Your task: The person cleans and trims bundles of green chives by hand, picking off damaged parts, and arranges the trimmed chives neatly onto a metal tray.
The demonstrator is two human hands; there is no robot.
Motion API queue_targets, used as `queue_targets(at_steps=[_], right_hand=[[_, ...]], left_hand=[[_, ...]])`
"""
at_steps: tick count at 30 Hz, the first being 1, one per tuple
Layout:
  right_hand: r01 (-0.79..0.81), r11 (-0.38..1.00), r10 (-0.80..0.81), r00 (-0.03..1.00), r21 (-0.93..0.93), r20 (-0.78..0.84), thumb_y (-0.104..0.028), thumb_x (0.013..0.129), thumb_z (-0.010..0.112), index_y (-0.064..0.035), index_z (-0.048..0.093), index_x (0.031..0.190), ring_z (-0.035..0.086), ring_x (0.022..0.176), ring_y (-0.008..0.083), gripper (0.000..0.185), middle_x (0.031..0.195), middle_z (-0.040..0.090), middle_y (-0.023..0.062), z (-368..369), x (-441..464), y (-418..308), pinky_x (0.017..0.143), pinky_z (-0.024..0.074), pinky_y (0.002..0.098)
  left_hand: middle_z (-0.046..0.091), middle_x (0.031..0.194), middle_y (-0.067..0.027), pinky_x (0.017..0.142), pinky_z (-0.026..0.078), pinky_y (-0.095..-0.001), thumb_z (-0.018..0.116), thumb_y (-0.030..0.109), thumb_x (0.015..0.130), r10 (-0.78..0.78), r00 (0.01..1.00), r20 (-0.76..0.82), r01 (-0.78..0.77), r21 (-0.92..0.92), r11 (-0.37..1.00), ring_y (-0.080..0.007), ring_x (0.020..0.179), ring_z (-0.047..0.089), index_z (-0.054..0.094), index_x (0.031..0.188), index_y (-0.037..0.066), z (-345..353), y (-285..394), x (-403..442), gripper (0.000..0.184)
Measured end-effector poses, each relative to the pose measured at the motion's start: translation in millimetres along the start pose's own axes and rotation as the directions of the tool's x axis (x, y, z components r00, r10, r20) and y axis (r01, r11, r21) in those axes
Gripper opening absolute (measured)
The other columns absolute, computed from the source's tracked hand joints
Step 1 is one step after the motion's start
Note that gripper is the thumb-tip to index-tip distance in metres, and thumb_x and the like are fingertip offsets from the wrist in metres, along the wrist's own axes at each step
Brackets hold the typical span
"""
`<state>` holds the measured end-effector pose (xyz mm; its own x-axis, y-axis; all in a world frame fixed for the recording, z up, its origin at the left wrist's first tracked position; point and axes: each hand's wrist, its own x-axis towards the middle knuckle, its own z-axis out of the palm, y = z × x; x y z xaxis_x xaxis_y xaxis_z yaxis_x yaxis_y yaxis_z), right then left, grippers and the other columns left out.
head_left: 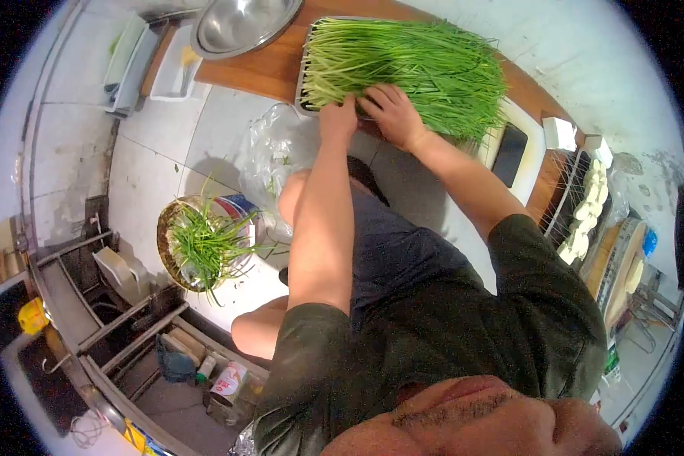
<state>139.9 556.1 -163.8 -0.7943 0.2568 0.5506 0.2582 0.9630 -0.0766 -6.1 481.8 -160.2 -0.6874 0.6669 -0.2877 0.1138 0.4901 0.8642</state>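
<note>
A thick pile of garlic chives (pixel 425 68) lies in a shallow tray (pixel 305 83) on the wooden counter, pale stem ends to the left and green leaves to the right. At the near edge of the pile, my left hand (pixel 339 118) is closed on some stems, its fingertips partly hidden among them. Close beside it on the right, my right hand (pixel 394 115) has its fingers curled over the chives and closed on some. The two hands almost touch. What lies beneath my fingers is hidden.
A metal bowl (pixel 243 26) and white tub (pixel 176 64) are at the back left. Right of the tray lies a dark phone (pixel 511 156) on a white board (pixel 532 156). A bin with loose chives (pixel 205 239) and a clear plastic bag (pixel 270 148) stand by my legs.
</note>
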Motion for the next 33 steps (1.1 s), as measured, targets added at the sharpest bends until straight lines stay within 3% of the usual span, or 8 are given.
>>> queue_targets(at_steps=[8,14,17,20,25,28,29,33], right_hand=[[0.011,1.0,-0.011,0.999,0.0,-0.03,-0.018,0.08,0.064,-0.0116,0.058,0.118,0.052,0.117,0.0295,0.039,0.122,0.056,0.0089,-6.8,3.3,-3.3,0.103,0.0408,0.0464],[-0.016,1.0,0.016,1.0,-0.021,-0.023,-0.022,0.08,0.066,-0.0113,0.058,0.119,0.052,0.118,0.0303,0.041,0.123,0.056,0.0098,-10.6,5.9,-5.9,0.103,0.0407,0.0465],[-0.036,0.999,0.036,0.999,-0.019,-0.015,-0.023,0.08,0.065,-0.0108,0.057,0.122,0.051,0.119,0.0314,0.044,0.126,0.055,0.0113,-9.7,7.1,-9.2,0.103,0.0405,0.0467],[-0.058,0.998,0.058,0.998,-0.008,-0.004,-0.021,0.079,0.066,-0.0098,0.057,0.124,0.05,0.121,0.0324,0.048,0.129,0.054,0.0129,-14.7,6.6,-5.4,0.104,0.0395,0.0467],[-0.096,0.985,0.111,0.989,-0.142,0.101,-0.011,0.077,0.064,-0.0069,0.057,0.128,0.048,0.124,0.0319,0.052,0.13,0.053,0.0144,-20.7,17.5,-5.9,0.106,0.0361,0.0454],[-0.037,0.989,0.054,0.991,-0.143,0.119,-0.011,0.076,0.062,-0.0062,0.056,0.13,0.046,0.126,0.0302,0.054,0.132,0.053,0.0121,-16.1,12.3,1.7,0.108,0.0336,0.0451],[-0.022,0.991,0.042,0.988,-0.13,0.151,-0.015,0.077,0.061,-0.0066,0.056,0.131,0.045,0.127,0.0302,0.055,0.134,0.052,0.0115,-15.3,10.1,2.5,0.11,0.0319,0.0457],[0.031,0.994,-0.009,0.978,-0.108,0.207,-0.019,0.077,0.059,-0.007,0.054,0.134,0.044,0.129,0.0302,0.058,0.136,0.052,0.011,-8.5,1.3,2.5,0.111,0.0302,0.0466]], left_hand=[[0.067,0.103,-0.0282,0.086,0.047,-0.0447,0.057,0.038,0.092,0.041,0.999,-0.024,-0.039,0.054,0.998,-0.0424,0.098,0.063,0.067,0.105,-0.008,-2.3,4.4,-5.8,0.049],[0.069,0.097,-0.0233,0.082,0.048,-0.0412,0.059,0.033,0.092,-0.081,0.995,0.062,0.093,-0.206,0.974,-0.0333,0.089,0.065,0.066,0.103,-0.01,2.1,-4.4,1.2,0.045],[0.067,0.096,-0.013,0.066,0.051,-0.0368,0.057,0.028,0.095,-0.139,0.978,0.155,0.166,-0.18,0.97,-0.0222,0.078,0.063,0.062,0.114,-0.008,-2.9,0.6,1.1,0.041],[0.067,0.095,-0.0128,0.065,0.05,-0.0363,0.058,0.027,0.095,-0.067,0.992,0.107,0.101,-0.357,0.929,-0.0212,0.076,0.062,0.061,0.114,-0.007,10.1,-18.2,11.8,0.039],[0.066,0.104,-0.0144,0.077,0.047,-0.0387,0.063,0.033,0.091,-0.14,0.987,0.077,0.153,-0.212,0.965,-0.0253,0.085,0.059,0.063,0.115,-0.008,-5.5,12.2,-10.4,0.048],[0.067,0.095,-0.0211,0.073,0.049,-0.0414,0.061,0.028,0.091,-0.203,0.971,0.126,0.234,-0.345,0.909,-0.031,0.086,0.065,0.061,0.107,-0.015,-22.4,50.5,-36.7,0.046],[0.067,0.09,-0.0184,0.064,0.05,-0.0395,0.059,0.025,0.092,-0.105,0.993,0.052,0.117,-0.389,0.914,-0.0272,0.077,0.065,0.062,0.104,-0.014,-7.3,21.3,-20.0,0.041],[0.067,0.082,-0.0175,0.054,0.051,-0.0382,0.057,0.027,0.094,-0.167,0.986,0.012,0.164,-0.279,0.946,-0.0256,0.059,0.063,0.063,0.096,-0.011,-17.0,36.8,-30.4,0.039]])
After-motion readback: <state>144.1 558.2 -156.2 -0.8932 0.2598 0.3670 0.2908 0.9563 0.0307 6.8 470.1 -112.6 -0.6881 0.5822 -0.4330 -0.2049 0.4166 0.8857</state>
